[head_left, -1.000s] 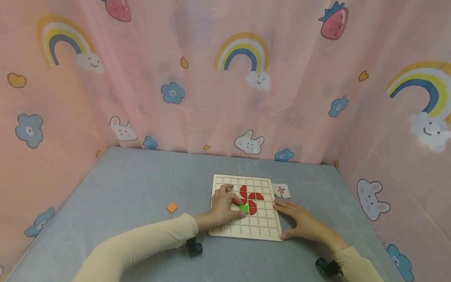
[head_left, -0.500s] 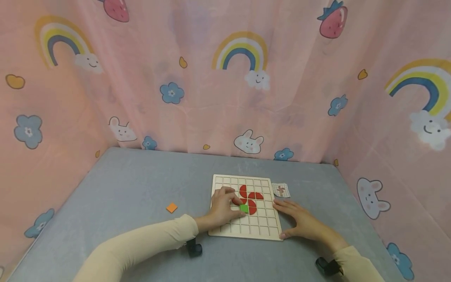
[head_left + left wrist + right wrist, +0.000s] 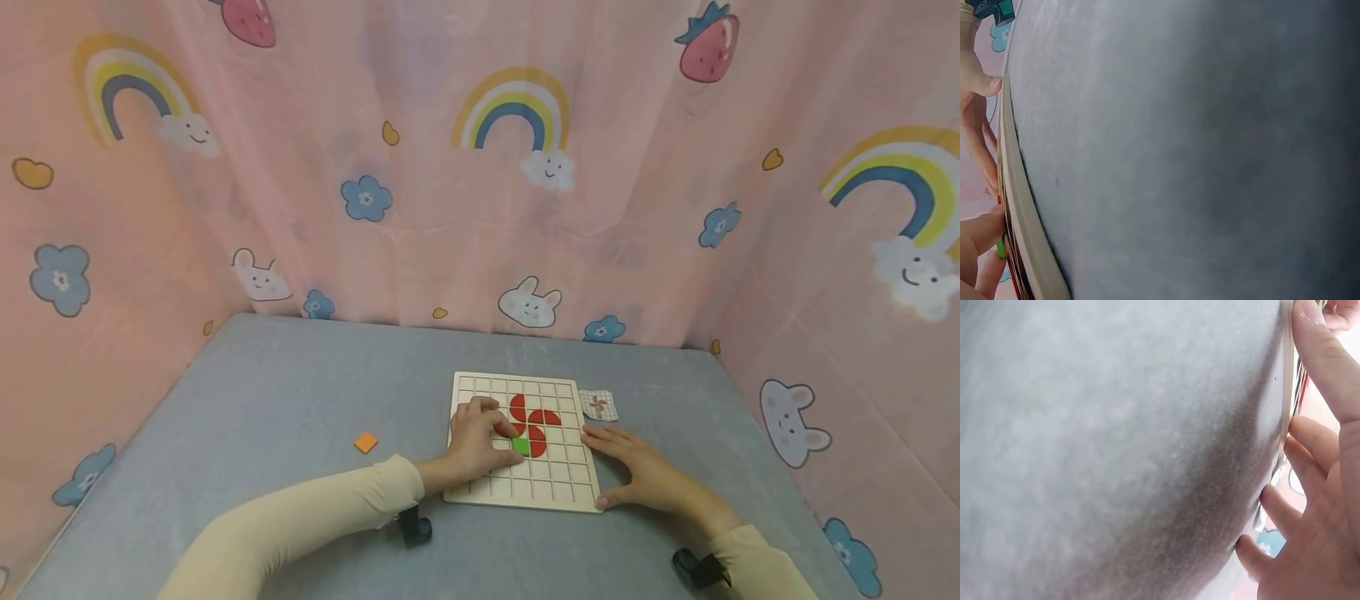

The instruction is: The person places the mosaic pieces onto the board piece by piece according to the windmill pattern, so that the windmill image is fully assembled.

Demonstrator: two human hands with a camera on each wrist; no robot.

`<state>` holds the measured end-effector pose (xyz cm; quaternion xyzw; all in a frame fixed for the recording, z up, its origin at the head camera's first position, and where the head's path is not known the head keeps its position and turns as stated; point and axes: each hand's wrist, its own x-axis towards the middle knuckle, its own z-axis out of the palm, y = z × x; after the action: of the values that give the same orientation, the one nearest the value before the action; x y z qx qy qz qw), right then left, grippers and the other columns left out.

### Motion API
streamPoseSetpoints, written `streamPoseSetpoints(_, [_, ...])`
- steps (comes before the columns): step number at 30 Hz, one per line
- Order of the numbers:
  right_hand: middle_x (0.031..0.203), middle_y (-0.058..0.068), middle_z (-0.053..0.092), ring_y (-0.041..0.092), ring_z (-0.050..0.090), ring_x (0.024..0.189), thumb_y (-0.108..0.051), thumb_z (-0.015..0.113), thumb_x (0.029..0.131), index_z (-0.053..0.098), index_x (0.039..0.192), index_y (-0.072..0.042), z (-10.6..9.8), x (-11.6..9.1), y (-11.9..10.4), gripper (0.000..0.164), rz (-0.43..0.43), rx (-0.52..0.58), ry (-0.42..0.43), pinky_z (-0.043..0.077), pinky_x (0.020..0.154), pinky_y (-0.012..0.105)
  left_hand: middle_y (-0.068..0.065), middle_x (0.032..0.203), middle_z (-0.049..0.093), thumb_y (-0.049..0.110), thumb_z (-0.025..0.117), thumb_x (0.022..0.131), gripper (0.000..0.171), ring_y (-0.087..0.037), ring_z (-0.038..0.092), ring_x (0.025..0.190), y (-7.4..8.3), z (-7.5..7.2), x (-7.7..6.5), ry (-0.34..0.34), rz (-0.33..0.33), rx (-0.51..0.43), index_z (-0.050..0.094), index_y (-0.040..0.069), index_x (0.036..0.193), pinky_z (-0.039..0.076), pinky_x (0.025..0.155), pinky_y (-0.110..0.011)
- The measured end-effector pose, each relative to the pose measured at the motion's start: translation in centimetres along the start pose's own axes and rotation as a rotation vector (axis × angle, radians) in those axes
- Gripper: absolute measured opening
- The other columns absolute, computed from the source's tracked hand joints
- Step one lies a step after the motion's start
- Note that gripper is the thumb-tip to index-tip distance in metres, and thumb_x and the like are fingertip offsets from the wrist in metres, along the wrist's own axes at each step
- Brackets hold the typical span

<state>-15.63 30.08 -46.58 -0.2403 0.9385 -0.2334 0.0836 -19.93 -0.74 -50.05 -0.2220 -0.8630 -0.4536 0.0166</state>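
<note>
A pale wooden grid board (image 3: 555, 483) lies on the table, with several red rounded tiles (image 3: 537, 440) set near its middle in a pinwheel shape. Between thumb and forefinger, my left hand (image 3: 474, 442) pinches a green square tile (image 3: 521, 447) just below and left of the red ones. That green tile also shows as a thin edge between the fingers in the left wrist view. My right hand (image 3: 645, 473) rests at the board's right edge, thumb near the lower corner and fingers spread. In the right wrist view its thumb (image 3: 1329, 362) touches the board's rim.
An orange square tile (image 3: 366, 442) lies on the grey table (image 3: 315, 383) left of the board. Touching or close to the board's upper right edge is a small card (image 3: 598, 406) printed with a red pinwheel on a grid. A pink patterned curtain (image 3: 420, 250) hangs behind.
The green tile has tilted or shifted very slightly in my left fingers. Both hands and the board otherwise stay where they were.
</note>
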Motion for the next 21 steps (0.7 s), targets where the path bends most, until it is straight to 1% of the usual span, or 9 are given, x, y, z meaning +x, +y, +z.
streamPoseSetpoints(3, [0.165,0.018,0.044,0.055,0.034,0.15,-0.05,0.093,0.075,0.052,0.156,-0.006,0.01,-0.02,0.04,0.101,-0.002,0.003,0.003,0.028,0.112,0.079,-0.021,0.14,0.052,0.019,0.096,0.075,0.026,-0.04,0.042,0.129,-0.04,0.01,0.01,0.002,0.004,0.004,0.078,0.011,0.093,0.023,0.115,-0.065])
streamPoseSetpoints(10, [0.165,0.018,0.044,0.055,0.034,0.149,-0.051,0.093,0.074,0.052,0.156,-0.007,0.06,-0.04,0.04,0.102,-0.001,0.006,0.006,0.028,0.112,0.079,-0.02,0.142,0.052,0.018,0.095,0.076,0.026,-0.039,0.041,0.131,-0.1,0.1,0.06,-0.011,-0.013,-0.017,0.078,0.011,0.094,0.021,0.117,-0.063])
streamPoseSetpoints(21, [0.164,0.018,0.046,0.054,0.034,0.149,-0.051,0.093,0.074,0.053,0.156,-0.007,0.17,0.01,0.11,0.101,0.004,-0.005,0.011,0.027,0.112,0.08,-0.021,0.142,0.051,0.018,0.095,0.076,0.025,-0.039,0.04,0.131,-0.19,0.01,0.05,-0.019,-0.006,-0.033,0.077,0.011,0.093,0.02,0.116,-0.065])
